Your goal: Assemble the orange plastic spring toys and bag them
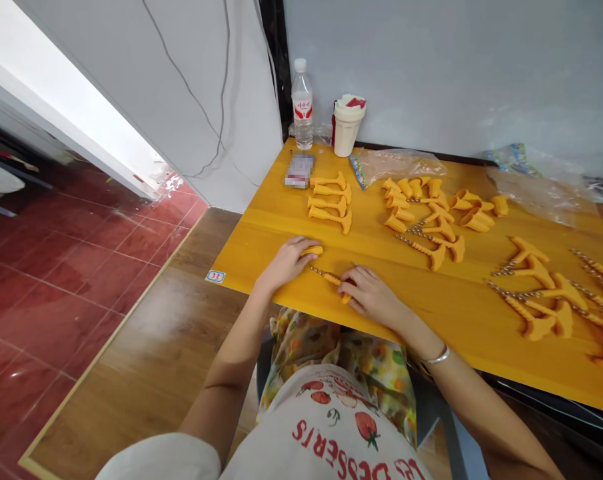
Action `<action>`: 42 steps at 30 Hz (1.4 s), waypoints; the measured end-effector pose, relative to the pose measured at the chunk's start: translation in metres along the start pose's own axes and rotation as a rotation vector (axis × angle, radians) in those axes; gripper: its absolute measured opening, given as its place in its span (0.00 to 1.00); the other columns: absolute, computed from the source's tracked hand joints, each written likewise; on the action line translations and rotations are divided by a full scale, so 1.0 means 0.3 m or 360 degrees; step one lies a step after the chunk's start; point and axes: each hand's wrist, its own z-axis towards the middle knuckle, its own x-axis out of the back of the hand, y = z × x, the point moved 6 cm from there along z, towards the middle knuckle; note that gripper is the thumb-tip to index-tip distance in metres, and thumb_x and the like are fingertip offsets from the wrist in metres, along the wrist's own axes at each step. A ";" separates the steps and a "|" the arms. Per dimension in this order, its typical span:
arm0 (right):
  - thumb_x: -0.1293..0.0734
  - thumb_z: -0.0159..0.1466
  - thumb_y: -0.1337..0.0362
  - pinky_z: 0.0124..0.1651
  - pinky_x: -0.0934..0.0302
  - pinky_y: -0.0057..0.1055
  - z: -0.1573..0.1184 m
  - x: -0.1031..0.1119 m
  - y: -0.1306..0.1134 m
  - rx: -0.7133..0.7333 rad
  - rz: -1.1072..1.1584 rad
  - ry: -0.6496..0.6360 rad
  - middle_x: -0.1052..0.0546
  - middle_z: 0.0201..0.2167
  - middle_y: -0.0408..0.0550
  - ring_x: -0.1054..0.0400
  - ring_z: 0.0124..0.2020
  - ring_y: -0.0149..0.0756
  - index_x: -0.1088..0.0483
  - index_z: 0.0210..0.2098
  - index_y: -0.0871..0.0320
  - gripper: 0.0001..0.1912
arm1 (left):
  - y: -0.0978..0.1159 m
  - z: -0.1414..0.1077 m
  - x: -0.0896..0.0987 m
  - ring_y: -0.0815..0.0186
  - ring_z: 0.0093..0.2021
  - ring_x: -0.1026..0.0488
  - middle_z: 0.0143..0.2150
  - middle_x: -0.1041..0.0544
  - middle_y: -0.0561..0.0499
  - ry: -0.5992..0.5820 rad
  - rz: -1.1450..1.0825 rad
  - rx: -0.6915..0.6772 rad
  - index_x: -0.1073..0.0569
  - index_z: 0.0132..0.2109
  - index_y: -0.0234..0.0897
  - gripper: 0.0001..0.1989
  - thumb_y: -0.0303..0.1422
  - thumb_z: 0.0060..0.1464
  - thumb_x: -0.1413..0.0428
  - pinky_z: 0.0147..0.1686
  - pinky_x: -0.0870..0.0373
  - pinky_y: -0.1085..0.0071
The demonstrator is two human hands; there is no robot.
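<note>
Single head cam, worn on person's head, looks fwd & down over lap at table (261,250), approx arm's reach.

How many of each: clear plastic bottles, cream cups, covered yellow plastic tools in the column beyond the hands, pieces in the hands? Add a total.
Clear plastic bottle: 1
Cream cup: 1
Covered yellow plastic tools: 4
Yellow plastic sleeve, left hand: 1
Yellow-handled metal spiral, right hand: 1
Total: 8
</note>
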 end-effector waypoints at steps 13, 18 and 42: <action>0.41 0.66 0.67 0.43 0.37 0.36 -0.030 0.144 0.030 -0.0211 0.0548 0.0287 0.30 0.35 0.48 0.34 0.40 0.38 0.38 0.36 0.52 0.03 | 0.117 -0.034 -0.030 0.61 0.48 0.25 0.47 0.23 0.46 -0.0129 -0.0586 -0.0140 0.25 0.53 0.42 0.14 0.40 0.63 0.45 0.51 0.29 0.63; 0.39 0.67 0.58 0.37 0.38 0.32 -0.017 0.093 0.059 -0.0657 0.1081 0.0427 0.30 0.33 0.44 0.34 0.34 0.34 0.38 0.38 0.53 0.05 | 0.166 -0.036 -0.058 0.62 0.46 0.25 0.46 0.24 0.46 -0.0175 -0.0605 -0.0189 0.25 0.52 0.42 0.13 0.40 0.64 0.45 0.47 0.28 0.66; 0.58 0.70 0.37 0.25 0.50 0.29 -0.092 0.003 0.041 -0.1194 0.1161 -0.0058 0.41 0.15 0.40 0.46 0.18 0.30 0.27 0.30 0.59 0.41 | 0.207 -0.072 -0.036 0.68 0.31 0.22 0.34 0.17 0.47 0.0266 -0.0677 -0.0561 0.19 0.38 0.36 0.06 0.34 0.54 0.35 0.33 0.26 0.74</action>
